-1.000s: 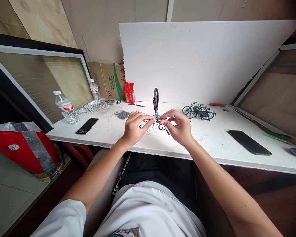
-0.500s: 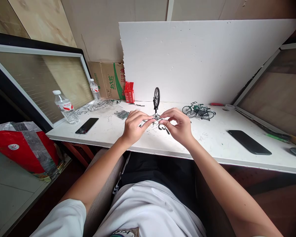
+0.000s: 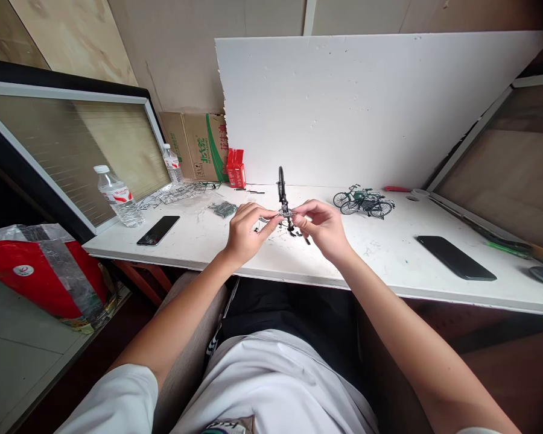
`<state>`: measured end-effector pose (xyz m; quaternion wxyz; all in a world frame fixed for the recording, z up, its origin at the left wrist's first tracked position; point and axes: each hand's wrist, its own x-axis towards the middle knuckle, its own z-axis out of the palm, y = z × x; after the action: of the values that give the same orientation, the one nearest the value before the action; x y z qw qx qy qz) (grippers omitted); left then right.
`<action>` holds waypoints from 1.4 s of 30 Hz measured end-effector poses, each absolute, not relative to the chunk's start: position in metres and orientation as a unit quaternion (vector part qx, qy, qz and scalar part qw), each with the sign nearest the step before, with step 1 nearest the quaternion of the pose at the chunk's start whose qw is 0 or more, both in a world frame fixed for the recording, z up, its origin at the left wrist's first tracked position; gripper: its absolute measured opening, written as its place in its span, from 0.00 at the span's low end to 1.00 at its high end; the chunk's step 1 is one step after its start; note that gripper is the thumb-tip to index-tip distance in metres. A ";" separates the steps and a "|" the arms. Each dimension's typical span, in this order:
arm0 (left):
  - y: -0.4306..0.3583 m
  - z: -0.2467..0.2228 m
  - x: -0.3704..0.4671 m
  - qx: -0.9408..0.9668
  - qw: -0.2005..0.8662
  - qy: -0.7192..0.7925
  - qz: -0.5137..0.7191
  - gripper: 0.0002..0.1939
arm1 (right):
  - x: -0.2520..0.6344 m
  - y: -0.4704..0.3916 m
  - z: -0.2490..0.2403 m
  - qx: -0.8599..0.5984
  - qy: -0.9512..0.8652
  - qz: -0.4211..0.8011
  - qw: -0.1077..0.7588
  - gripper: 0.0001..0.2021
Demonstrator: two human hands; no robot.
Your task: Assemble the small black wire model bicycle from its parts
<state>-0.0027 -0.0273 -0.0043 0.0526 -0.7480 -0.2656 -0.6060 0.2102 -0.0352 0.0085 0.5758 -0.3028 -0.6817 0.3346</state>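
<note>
Between my two hands, just above the white table, is a partly built model bicycle (image 3: 282, 191), its dark wheel pointing up and away from me. My left hand (image 3: 250, 230) pinches its left side between thumb and fingers. From the right, my right hand (image 3: 320, 226) grips it the same way, with the fingertips close together. The fingers hide much of the frame's middle. Small dark parts (image 3: 298, 234) lie on the table beneath the hands. Several small loose pieces near them are too tiny to make out.
Finished-looking model bicycles (image 3: 364, 202) stand to the right, with a black phone (image 3: 456, 258) nearer the edge. Leftward are another phone (image 3: 158, 230), a water bottle (image 3: 120, 199), parts frames (image 3: 181, 194) and a bag of dark pieces (image 3: 224, 209). A red box (image 3: 236, 168) stands behind.
The model bicycle has turned and tilted, so its wheel now shows nearly edge-on and a dark part reaches down between my hands. My right hand has shifted slightly left.
</note>
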 end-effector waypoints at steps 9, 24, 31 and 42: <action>-0.026 -0.007 0.000 -0.756 0.025 -0.262 -0.599 0.08 | 0.214 -0.026 0.002 -0.305 -0.697 0.292 0.579 0.19; -0.031 -0.001 -0.004 -0.759 0.136 -0.214 -0.600 0.06 | 0.207 -0.041 0.010 -0.232 -0.750 0.082 0.614 0.13; -0.036 0.006 -0.001 -0.743 0.170 -0.201 -0.616 0.06 | 0.208 -0.046 0.015 -0.235 -0.749 0.094 0.612 0.13; -0.037 0.008 -0.005 -0.742 0.163 -0.177 -0.626 0.06 | 0.206 -0.050 0.016 -0.232 -0.754 0.097 0.607 0.14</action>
<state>-0.0050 -0.0367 0.0084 0.1633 -0.7421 -0.1770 -0.6255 0.2060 -0.0497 0.0163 0.6074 -0.2315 -0.7537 0.0971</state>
